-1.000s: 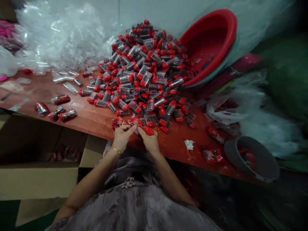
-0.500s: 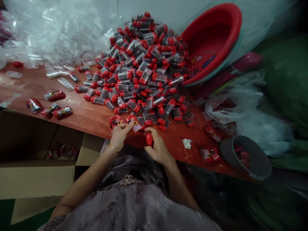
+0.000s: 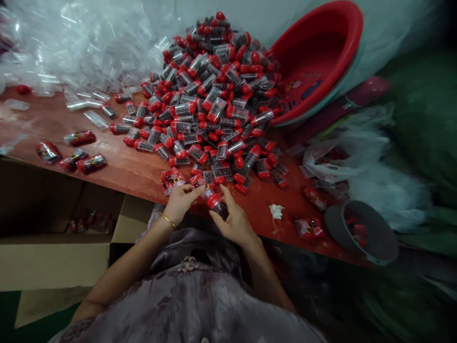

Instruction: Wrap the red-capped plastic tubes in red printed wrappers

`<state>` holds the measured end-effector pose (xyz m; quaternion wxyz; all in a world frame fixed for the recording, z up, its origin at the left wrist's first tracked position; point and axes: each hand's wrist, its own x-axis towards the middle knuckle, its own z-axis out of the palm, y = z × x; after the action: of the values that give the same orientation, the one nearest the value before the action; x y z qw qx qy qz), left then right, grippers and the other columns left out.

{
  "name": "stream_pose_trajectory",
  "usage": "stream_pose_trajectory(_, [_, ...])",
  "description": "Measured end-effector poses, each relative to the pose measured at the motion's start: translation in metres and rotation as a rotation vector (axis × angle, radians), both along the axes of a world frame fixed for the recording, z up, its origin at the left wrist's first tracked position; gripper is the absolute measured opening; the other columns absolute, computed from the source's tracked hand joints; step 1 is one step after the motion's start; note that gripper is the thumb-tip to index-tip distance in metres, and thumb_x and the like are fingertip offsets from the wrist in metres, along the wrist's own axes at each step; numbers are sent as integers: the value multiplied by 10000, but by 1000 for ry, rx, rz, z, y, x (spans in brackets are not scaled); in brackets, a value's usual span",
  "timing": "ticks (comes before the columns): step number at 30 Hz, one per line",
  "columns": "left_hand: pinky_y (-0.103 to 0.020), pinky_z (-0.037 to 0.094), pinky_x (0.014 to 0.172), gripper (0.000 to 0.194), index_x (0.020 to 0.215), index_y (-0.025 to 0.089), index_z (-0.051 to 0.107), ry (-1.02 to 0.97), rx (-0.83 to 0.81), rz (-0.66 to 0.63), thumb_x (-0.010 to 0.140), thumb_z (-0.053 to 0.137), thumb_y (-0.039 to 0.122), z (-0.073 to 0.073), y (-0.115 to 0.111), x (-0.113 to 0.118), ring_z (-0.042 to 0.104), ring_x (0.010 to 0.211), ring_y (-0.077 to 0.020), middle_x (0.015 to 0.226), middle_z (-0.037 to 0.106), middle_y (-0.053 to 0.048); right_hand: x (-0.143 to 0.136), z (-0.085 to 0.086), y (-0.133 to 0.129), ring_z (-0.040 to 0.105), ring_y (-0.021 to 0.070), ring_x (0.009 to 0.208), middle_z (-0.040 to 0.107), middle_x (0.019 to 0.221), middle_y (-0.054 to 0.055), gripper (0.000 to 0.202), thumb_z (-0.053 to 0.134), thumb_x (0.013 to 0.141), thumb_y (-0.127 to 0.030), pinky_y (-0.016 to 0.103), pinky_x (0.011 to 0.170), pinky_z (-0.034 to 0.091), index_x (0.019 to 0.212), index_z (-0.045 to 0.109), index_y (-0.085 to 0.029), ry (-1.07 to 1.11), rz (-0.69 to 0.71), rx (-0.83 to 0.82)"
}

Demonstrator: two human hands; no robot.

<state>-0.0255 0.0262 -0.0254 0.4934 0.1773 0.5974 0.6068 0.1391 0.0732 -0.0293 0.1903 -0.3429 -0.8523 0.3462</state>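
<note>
Between finger and thumb, my left hand [image 3: 181, 202] pinches a red printed plastic sleeve [image 3: 197, 180] with a clear end. My right hand [image 3: 236, 223] grips a small clear tube [image 3: 218, 206] with a red cap and dark contents. The tube's capped end meets the sleeve's clear end; whether it has entered is unclear. More flat red sleeves [image 3: 172, 178] lie just beyond my left hand. Past both hands rises a large pile of red-capped tubes [image 3: 210, 109].
Several wrapped tubes [image 3: 92, 163] lie at left, above an open cardboard box [image 3: 53, 259]. Clear empty tubes [image 3: 89, 52] heap at back left. A red basin [image 3: 321, 52] leans at back right. A grey bowl [image 3: 335, 228] and white scrap [image 3: 276, 211] are at right.
My right hand has turned the tube from end-on to lying slantwise and brought it left against the sleeve. My left hand has shifted slightly right, still pinching the sleeve.
</note>
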Motion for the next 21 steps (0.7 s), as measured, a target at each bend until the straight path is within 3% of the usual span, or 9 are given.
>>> stream_pose_trajectory(3, [-212,392,473,464,624,115,696,-29,10,-37,493,790,551,-2,0,-1,519,482,-95,571,646,-23,-1,5,-3,642,204,780,655,1010,82,776,588,769,-259,347,734,513,1433,197,-172,-49,7,-111])
stream_pose_trajectory(5, [-219,395,480,461,634,113,703,-33,5,-72,506,786,548,-3,-1,0,525,483,-101,571,650,-28,-2,8,-4,632,185,728,658,973,65,806,594,745,-230,326,711,505,1435,181,-173,-45,36,-159])
stream_pose_trajectory(9, [-221,397,495,419,633,111,706,1,11,-121,520,798,504,1,-4,1,515,485,-96,568,654,-24,-2,10,-3,621,165,693,655,938,40,866,590,735,-221,290,679,494,1458,114,-205,-19,57,-182])
stream_pose_trajectory(14, [-224,435,545,365,664,130,716,-101,55,-153,464,847,406,7,-5,3,543,530,-97,627,679,-12,-4,9,-1,613,180,671,657,907,40,846,565,744,-234,297,640,476,1461,116,-208,-76,21,-64])
stream_pose_trajectory(21, [-238,481,611,418,686,113,718,-241,7,-98,418,864,399,-8,-9,19,588,580,-111,656,691,-33,-17,1,-1,629,191,689,672,906,53,764,554,751,-233,311,650,498,1438,221,-207,-27,-127,-65])
